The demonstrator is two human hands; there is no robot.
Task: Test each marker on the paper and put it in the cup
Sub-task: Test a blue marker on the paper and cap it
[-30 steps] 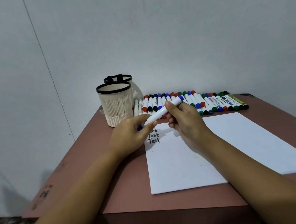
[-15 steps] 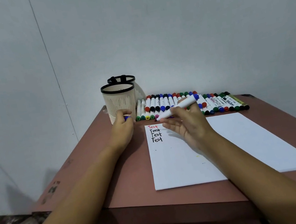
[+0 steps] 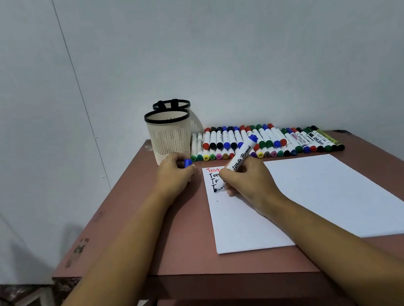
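I have one view only, from the camera worn on the head. It looks forward and down across the table (image 3: 181, 234), whose near edge crosses the lower part of the frame. Both forearms enter from the bottom edge, so the camera sits close behind and above the hands. The paper (image 3: 333, 198) lies right of centre, near the camera. The cup (image 3: 170, 139) stands beyond the paper's far left corner, and the row of markers (image 3: 298, 138) runs along the paper's far side. Beyond the table, a wall (image 3: 231, 43) fills the upper half. The wide lens bends straight lines near the frame's left edge.
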